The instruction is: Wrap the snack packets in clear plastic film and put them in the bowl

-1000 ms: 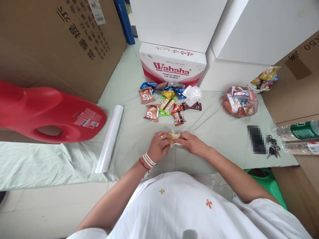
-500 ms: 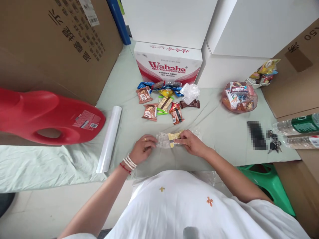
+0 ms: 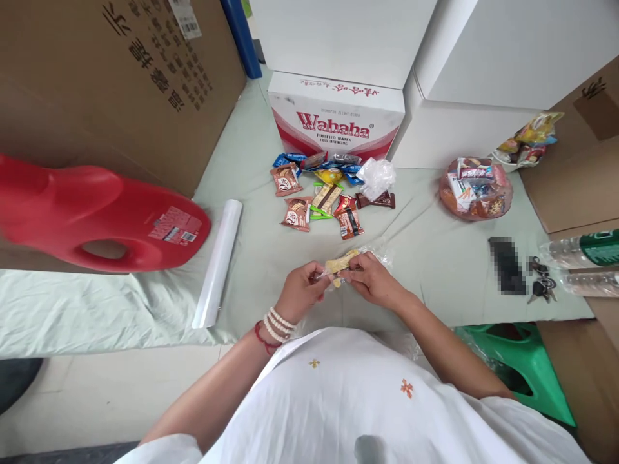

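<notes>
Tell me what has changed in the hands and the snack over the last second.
The left hand, which half a second ago lay apart on the clear plastic wrap, has closed in again to pinch it beside the right hand. The yellow wrapped snack bar stays in the right hand. The pile of snack packets and white roll are unmoved.

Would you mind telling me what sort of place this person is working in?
Probably a storeroom or packing corner. Big cardboard cartons and white boxes crowd a cloth-covered surface, with a Wahaha water case behind loose snack packets. Both hands, left hand and right hand, hold a clear-wrapped snack.
</notes>
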{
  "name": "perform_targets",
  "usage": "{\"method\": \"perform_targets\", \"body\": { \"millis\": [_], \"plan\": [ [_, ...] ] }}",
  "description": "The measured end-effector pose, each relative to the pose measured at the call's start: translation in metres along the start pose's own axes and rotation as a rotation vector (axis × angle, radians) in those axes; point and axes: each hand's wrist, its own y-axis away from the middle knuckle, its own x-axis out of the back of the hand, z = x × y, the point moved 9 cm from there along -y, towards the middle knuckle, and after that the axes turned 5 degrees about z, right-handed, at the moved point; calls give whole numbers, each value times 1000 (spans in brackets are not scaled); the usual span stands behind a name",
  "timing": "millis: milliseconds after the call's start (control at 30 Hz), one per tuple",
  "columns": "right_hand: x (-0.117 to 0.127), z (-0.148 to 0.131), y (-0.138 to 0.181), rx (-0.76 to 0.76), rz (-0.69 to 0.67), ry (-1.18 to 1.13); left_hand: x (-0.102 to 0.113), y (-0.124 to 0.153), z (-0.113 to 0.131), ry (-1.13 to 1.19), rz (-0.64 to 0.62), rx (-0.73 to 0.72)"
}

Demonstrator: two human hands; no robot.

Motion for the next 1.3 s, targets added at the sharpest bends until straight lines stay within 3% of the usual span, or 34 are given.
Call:
{"method": "perform_targets", "body": {
  "millis": [67, 133, 267, 333, 467, 600, 667, 767, 867, 1100, 1200, 1300],
  "plan": [
    [0, -2, 0, 2, -7, 5, -17, -7, 8, 128, -2, 25],
    [4, -4, 3, 8, -2, -15, -31, -18, 17, 96, 24, -45],
    [13, 2, 17, -12, 10, -152, -48, -27, 37, -410, 107, -314],
    [16, 12, 23, -71, 44, -235, -52, -26, 40, -650, 137, -335],
    [22, 47, 29, -315, 239, -220, -56, -26, 46, -891, 148, -291],
    [46, 89, 41, -632, 504, 154, -57, -32, 58, -941, 148, -326],
    [52, 105, 45, -761, 513, 295, -55, -36, 57, -930, 150, -306],
    [44, 121, 43, -858, 368, 327, -48, -39, 51, -884, 196, -251],
    [34, 117, 38, -806, 263, 243, -43, -42, 38, -842, 199, -177],
    [51, 66, 19, -587, 327, -3, -56, -46, 31, -857, -5, -178],
    [38, 30, 6, -414, 223, 59, -57, -47, 27, -804, -47, -97],
    [17, 0, 5, -263, 216, 124, -50, -49, 23, -701, 31, -44]
  ]
}}
